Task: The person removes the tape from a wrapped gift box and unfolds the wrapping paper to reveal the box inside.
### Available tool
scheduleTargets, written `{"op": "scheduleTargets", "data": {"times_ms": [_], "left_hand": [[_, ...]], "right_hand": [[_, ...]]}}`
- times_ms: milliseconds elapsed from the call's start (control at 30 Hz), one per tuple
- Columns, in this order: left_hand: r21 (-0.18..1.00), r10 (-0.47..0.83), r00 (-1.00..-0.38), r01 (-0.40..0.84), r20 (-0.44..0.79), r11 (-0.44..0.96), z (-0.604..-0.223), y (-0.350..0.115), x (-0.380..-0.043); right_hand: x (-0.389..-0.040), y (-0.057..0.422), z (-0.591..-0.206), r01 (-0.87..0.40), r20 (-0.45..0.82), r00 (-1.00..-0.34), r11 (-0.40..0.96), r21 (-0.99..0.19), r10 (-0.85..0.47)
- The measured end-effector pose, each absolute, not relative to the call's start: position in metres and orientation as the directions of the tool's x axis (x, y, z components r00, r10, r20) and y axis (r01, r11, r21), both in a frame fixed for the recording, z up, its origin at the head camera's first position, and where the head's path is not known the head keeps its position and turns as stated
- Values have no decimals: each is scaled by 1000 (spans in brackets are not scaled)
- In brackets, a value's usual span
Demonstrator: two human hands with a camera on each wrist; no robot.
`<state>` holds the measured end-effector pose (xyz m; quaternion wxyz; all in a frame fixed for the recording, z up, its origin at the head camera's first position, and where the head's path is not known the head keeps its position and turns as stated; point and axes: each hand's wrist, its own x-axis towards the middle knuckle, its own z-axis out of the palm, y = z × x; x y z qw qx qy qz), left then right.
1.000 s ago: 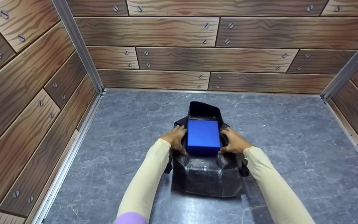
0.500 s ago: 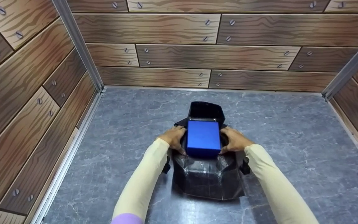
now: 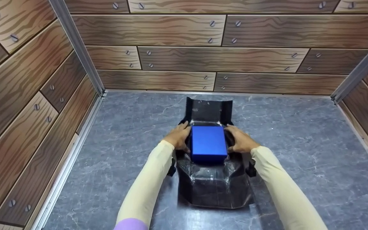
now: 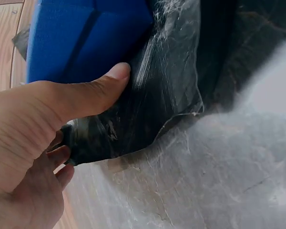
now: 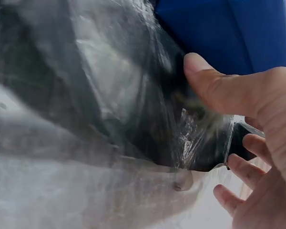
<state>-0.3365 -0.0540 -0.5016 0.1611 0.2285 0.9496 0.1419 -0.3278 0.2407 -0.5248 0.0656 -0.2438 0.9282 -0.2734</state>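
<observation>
A blue box (image 3: 208,140) sits in the middle of a creased, glossy black wrapping sheet (image 3: 216,193). My left hand (image 3: 178,136) is at the box's left side, its fingers fairly straight and spread over the sheet. In the left wrist view its thumb (image 4: 97,93) lies across the sheet beside the blue wall. On the other side, my right hand (image 3: 240,139) mirrors it, with thumb (image 5: 219,83) close against the box and the other fingers loosely spread near the sheet's edge. Beyond the box, the sheet's far flap (image 3: 207,110) leans back, its side edges folded up.
The sheet rests on a grey marbled floor (image 3: 299,143). Wood-plank-patterned walls (image 3: 177,59) enclose it at the back and both sides, with metal strips at the corners. Under each forearm a small black wrist device (image 3: 251,171) shows.
The far flap, which stood curled up behind the box, has spread open and back. My fingers have straightened and slid slightly away from me along the box's sides. The box stays on the sheet.
</observation>
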Motion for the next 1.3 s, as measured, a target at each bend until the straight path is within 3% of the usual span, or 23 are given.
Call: {"op": "scheduleTargets", "data": {"times_ms": [600,1000,1300], "left_hand": [[328,463,-831,365,-307,871,-502,-55,-370],[356,411,-831,280,-375,892,-508,-58,-375],[352,434,-820,307,-374,884,-510,-58,-376]], "right_hand": [[-368,244,-518,-333,-91,-899,803,-495,-429],[-374,245,-523,-300,-194,-877,817,-493,-440],[-372,243,-519,-283,-283,-860,857,-430,-426]]}}
